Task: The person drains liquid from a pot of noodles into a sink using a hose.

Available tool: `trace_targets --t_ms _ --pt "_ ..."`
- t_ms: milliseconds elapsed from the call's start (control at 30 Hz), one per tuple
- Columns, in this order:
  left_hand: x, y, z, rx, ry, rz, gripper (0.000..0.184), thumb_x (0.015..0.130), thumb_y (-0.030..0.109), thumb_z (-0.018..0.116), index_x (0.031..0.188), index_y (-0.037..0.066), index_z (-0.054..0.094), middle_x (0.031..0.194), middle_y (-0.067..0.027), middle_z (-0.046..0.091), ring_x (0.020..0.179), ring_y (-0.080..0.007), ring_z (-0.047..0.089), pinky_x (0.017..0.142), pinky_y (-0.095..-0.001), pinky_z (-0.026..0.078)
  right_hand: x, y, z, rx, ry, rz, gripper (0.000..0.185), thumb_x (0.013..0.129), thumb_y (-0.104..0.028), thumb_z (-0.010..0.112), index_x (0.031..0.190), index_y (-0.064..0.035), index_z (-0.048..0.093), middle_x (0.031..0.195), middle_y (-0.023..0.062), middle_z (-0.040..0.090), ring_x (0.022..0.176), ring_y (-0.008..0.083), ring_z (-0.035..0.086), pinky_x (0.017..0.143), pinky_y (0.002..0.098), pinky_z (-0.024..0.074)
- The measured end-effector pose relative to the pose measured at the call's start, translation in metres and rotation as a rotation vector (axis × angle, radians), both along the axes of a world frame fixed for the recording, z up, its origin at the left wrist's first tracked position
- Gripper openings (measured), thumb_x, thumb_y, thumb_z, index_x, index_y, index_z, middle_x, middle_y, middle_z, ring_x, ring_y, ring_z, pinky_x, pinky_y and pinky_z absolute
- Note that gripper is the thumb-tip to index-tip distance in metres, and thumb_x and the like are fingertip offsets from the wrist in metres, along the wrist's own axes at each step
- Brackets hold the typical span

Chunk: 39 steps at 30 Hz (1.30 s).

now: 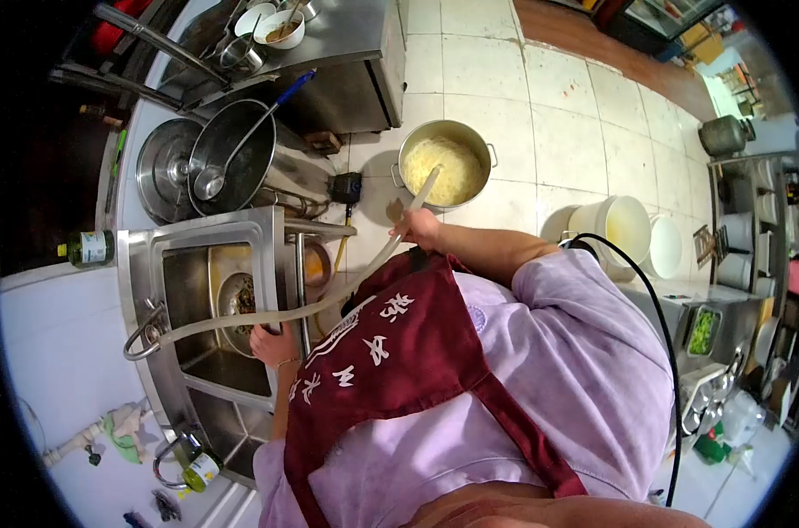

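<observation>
My right hand (419, 229) is closed around a pale flexible hose (329, 297). The hose runs from the curved sink faucet (141, 339) across my front, and its end points down into a large two-handled metal pot (446, 125) on the floor. Pale yellow, foamy-looking contents (456, 169) fill much of the pot; I cannot make out what they are. My left hand (276, 345) is at the near side of the sink (184, 352), fingers curled at the rim of a metal bowl (227, 299) holding dark bits. Some of its fingertips are hidden.
Left of the pot stand a tall stockpot (280, 167) with a blue-handled ladle (241, 150) and a lid (157, 167). A steel counter (346, 53) holds bowls. White buckets (624, 231) stand at right. A black cable (659, 290) curves past my right shoulder.
</observation>
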State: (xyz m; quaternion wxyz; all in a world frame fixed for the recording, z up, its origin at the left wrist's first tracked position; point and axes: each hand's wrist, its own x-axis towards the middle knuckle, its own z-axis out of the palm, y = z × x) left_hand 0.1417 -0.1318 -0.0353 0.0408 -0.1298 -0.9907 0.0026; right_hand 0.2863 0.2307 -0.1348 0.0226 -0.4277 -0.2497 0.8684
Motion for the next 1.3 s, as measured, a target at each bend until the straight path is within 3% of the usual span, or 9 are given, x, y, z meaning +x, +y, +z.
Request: trace_targets --t_ms 233,433,500,733,1033,1133,1200,1300 --pt "-0.003 -0.006 -0.01 -0.065 -0.068 0.073 0.065 0.072 0.048 0.062 0.114 0.001 0.049 0.109 -0.0185 0.052 0.104 -0.0346 0.047 0.088 -0.0463 0.037 -0.005 0.0 -0.012 -0.018 -0.009 -0.019 0.025 0.088 -0.014 0.036 0.095 0.0098 0.039 0.08 0.0203 0.053 0.071 0.0331 0.061 0.064 0.0462 0.0533" --pt "-0.003 -0.014 -0.022 -0.035 0.132 -0.025 0.068 0.072 0.05 0.06 0.117 0.001 0.048 0.108 -0.0194 0.052 0.104 -0.0354 0.047 0.089 -0.0463 0.037 -0.006 0.0 -0.01 -0.01 -0.027 -0.014 0.027 0.088 -0.015 0.036 0.098 0.0106 0.038 0.081 0.0207 0.052 0.071 0.0342 0.061 0.065 0.0465 0.0535" --pt "-0.004 -0.008 -0.013 -0.035 -0.023 0.049 0.068 0.072 0.05 0.06 0.117 0.0 0.048 0.108 -0.0198 0.051 0.104 -0.0357 0.047 0.089 -0.0459 0.037 -0.006 0.0 -0.009 -0.05 -0.03 -0.035 0.027 0.088 -0.014 0.037 0.099 0.0106 0.038 0.083 0.0212 0.051 0.072 0.0345 0.061 0.066 0.0465 0.0542" --pt "-0.002 -0.003 -0.008 -0.043 -0.03 0.067 0.067 0.072 0.049 0.061 0.115 -0.001 0.049 0.105 -0.02 0.052 0.099 -0.0361 0.049 0.086 -0.0453 0.039 -0.007 0.001 -0.014 -0.048 -0.035 -0.016 0.026 0.087 -0.014 0.037 0.099 0.0099 0.038 0.085 0.0211 0.05 0.073 0.0348 0.061 0.067 0.0468 0.0543" --pt "-0.003 0.0 -0.004 -0.042 -0.039 0.047 0.063 0.071 0.047 0.063 0.11 -0.001 0.052 0.099 -0.0178 0.053 0.096 -0.0339 0.05 0.083 -0.0441 0.04 -0.01 0.004 -0.013 -0.059 0.008 0.002 0.021 0.089 -0.012 0.038 0.102 0.005 0.037 0.077 0.0165 0.053 0.07 0.033 0.061 0.065 0.047 0.0528" --pt "-0.003 -0.006 -0.013 -0.004 -0.021 0.042 0.063 0.071 0.047 0.064 0.11 0.0 0.051 0.101 -0.0186 0.053 0.096 -0.0348 0.05 0.084 -0.0447 0.04 -0.011 0.005 -0.013 -0.05 0.02 -0.007 0.024 0.089 -0.011 0.039 0.107 0.0024 0.033 0.079 0.0161 0.052 0.069 0.0321 0.06 0.065 0.048 0.0527" --pt "-0.007 -0.018 -0.03 -0.036 0.189 -0.094 0.066 0.071 0.049 0.063 0.113 0.0 0.049 0.105 -0.0195 0.053 0.1 -0.0357 0.049 0.086 -0.0456 0.039 -0.012 0.005 -0.018 -0.031 0.045 0.015 0.028 0.088 -0.011 0.04 0.112 -0.0008 0.029 0.081 0.0158 0.05 0.069 0.0314 0.06 0.065 0.0479 0.0531" --pt "-0.005 -0.015 -0.025 -0.025 0.077 -0.02 0.067 0.072 0.049 0.062 0.115 0.0 0.046 0.11 -0.0203 0.051 0.103 -0.0361 0.047 0.087 -0.0463 0.039 -0.014 0.003 -0.021 -0.003 0.05 -0.013 0.029 0.088 -0.01 0.04 0.113 -0.0021 0.029 0.083 0.0162 0.049 0.069 0.0315 0.06 0.065 0.0473 0.0537"
